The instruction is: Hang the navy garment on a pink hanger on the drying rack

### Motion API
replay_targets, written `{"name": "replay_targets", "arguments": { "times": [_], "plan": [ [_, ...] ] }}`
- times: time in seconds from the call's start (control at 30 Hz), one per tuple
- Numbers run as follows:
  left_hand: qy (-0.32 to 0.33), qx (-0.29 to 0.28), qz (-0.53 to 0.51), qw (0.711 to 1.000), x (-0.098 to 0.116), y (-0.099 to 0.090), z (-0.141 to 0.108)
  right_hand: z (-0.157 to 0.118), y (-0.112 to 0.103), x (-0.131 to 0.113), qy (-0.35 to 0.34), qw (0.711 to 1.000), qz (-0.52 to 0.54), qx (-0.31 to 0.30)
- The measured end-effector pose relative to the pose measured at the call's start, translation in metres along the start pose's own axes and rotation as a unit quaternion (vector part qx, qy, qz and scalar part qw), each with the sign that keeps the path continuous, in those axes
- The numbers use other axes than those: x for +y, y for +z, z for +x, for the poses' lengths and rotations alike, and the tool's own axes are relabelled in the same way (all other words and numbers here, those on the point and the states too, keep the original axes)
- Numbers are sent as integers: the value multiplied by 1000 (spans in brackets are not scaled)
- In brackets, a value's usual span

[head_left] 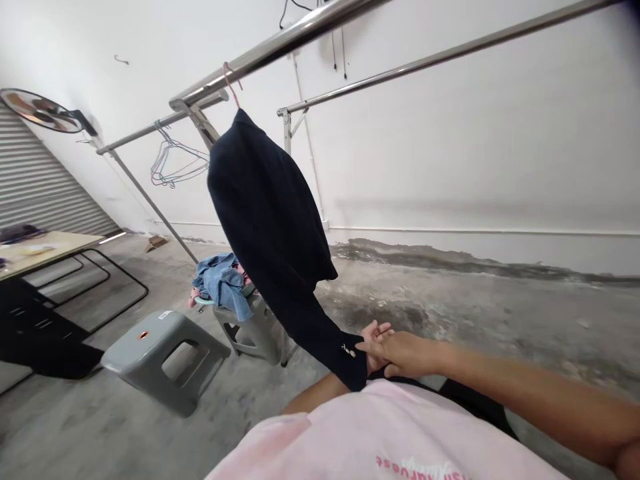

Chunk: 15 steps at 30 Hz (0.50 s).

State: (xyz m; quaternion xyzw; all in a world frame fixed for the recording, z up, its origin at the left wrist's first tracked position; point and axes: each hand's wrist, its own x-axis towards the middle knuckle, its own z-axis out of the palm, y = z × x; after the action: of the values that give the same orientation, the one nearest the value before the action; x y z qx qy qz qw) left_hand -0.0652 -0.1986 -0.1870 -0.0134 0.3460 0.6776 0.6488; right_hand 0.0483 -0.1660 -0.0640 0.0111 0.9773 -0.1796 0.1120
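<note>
A dark navy jacket [270,193] hangs from a pink hanger [231,83] on a metal rail. One sleeve [320,333] slants down toward my body, with small buttons [349,350] at its cuff. My left hand [375,331] lies beneath the cuff, palm up, its visible fingers loosely spread; the sleeve covers part of that hand and forearm. From the right, my right hand [407,353] rests over the left palm and grips the cuff's end, index finger on the cloth near the buttons. Its other fingertips are partly hidden.
Metal rails [425,67] run overhead. Thin wire hangers [175,163] hang at left. Folded denim [220,280] and other clothes sit on a grey stool [250,330]; another grey stool [160,353] stands nearer. A table [55,250] and fan [43,110] are at far left.
</note>
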Motion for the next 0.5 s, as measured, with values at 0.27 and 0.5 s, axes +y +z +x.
{"name": "replay_targets", "arguments": {
  "times": [0.27, 0.5],
  "plan": [
    [-96, 25, 59, 993, 3, 29, -20, -56, 20, 6, 107, 990, 92, 26],
    [-167, 40, 114, 978, -5, 54, 5, -92, 54, 42, 192, 978, 41, 74]
  ]
}}
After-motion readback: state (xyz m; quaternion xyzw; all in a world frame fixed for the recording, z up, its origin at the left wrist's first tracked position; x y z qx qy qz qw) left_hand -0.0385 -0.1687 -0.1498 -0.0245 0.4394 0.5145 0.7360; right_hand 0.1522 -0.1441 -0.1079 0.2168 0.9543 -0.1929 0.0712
